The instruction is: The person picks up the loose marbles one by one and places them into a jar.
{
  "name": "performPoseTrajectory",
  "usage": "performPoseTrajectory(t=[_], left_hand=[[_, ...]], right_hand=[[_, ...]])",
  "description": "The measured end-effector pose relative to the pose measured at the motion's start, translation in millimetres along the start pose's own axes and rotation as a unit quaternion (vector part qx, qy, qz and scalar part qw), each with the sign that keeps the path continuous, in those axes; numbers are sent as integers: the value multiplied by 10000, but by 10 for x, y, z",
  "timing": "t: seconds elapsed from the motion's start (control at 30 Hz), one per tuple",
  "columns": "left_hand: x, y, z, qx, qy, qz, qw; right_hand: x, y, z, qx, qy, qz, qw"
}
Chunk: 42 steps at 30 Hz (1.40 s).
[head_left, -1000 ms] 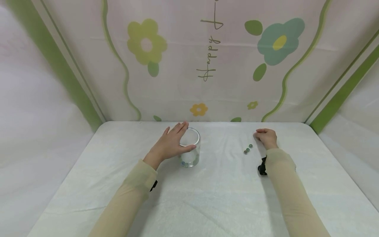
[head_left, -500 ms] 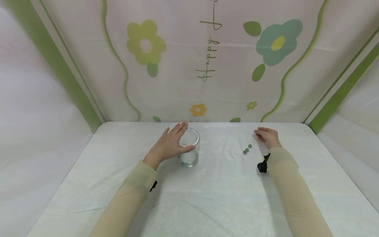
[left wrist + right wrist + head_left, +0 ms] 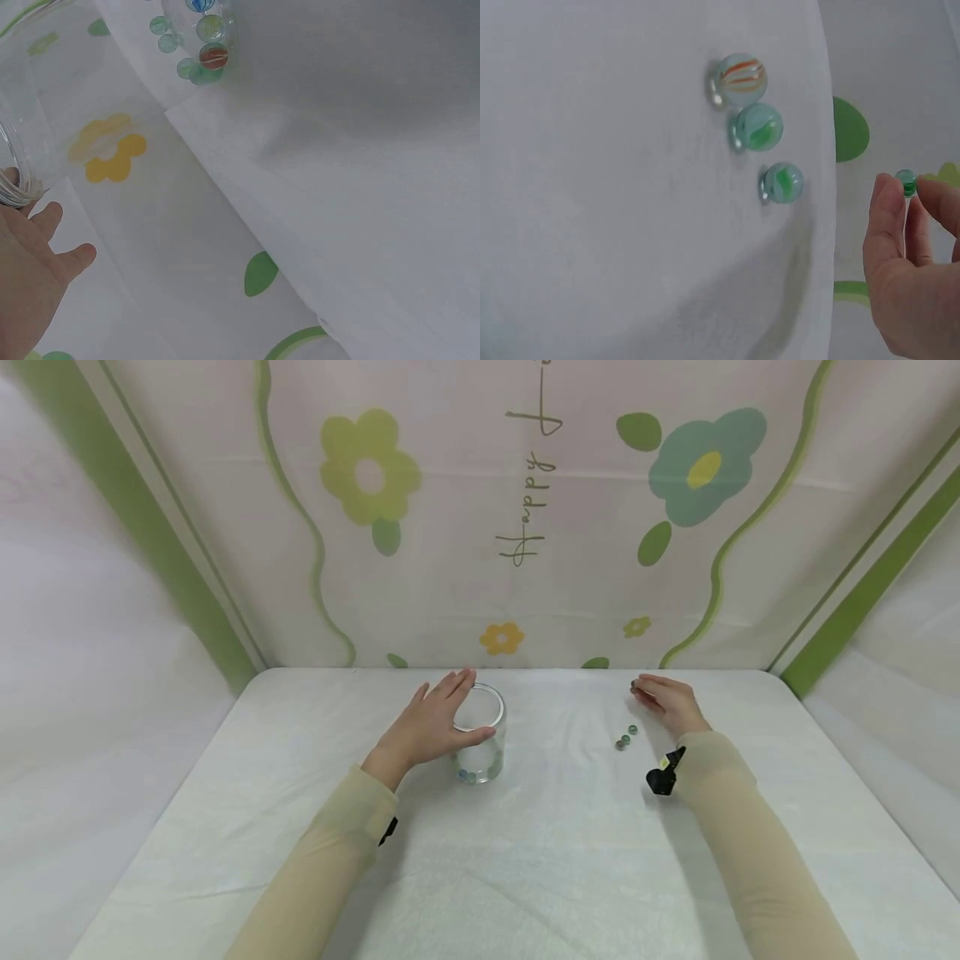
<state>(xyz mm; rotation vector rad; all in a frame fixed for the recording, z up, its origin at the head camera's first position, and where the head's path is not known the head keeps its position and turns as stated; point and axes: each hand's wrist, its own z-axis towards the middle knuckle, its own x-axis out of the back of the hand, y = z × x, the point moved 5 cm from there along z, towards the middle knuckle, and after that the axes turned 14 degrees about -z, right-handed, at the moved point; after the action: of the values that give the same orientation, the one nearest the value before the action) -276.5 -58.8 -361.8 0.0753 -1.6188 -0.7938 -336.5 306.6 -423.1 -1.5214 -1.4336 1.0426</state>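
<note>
My left hand (image 3: 426,727) holds a clear glass jar (image 3: 492,747) near its rim, thumb on the near side and fingers on the far side. Several marbles lie at the jar's bottom, among them a reddish-brown marble (image 3: 214,55) and a yellow-green one (image 3: 211,28). Between thumb and fingertips, my right hand (image 3: 670,703) pinches a green marble (image 3: 906,180), raised over the table's far right part. Below that hand, three marbles rest in a slanting row: an orange-striped marble (image 3: 741,79), a green-swirled marble (image 3: 760,127) and another green one (image 3: 783,183).
A white cloth covers the table (image 3: 480,860), with its far edge just beyond the jar. Behind it hangs a flower-printed curtain (image 3: 450,527). White side panels stand at left and right. A black wrist camera (image 3: 662,779) sits under the right sleeve.
My right hand has lifted the pinched marble and shifted slightly left and toward the far edge. The left hand, jar and three loose marbles stay in place.
</note>
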Motion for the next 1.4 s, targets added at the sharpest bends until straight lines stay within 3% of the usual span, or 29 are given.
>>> performPoseTrajectory(t=[0.27,0.57,0.77,0.97,1.4], left_hand=[[11,8,-10,5,-1,-47,10000],[11,9,5,-27,2,-5,10000],[13,12,-2,-20,-11,-1,10000],[18,9,-1,-26,4,-2,10000],[18,13,-2,27,-36,-93,9999]], right_hand=[[-332,-176,-99,181,-506,-81,9985],[-764,-349,-198,434,-779,-520,9947],[-1081,-437,-297,593,-1055,-1016,9874],[-1368,-500,-433,651,-1315,-1184,9821],[-1805,-583,-693,1132,-1609,-1930,9613]])
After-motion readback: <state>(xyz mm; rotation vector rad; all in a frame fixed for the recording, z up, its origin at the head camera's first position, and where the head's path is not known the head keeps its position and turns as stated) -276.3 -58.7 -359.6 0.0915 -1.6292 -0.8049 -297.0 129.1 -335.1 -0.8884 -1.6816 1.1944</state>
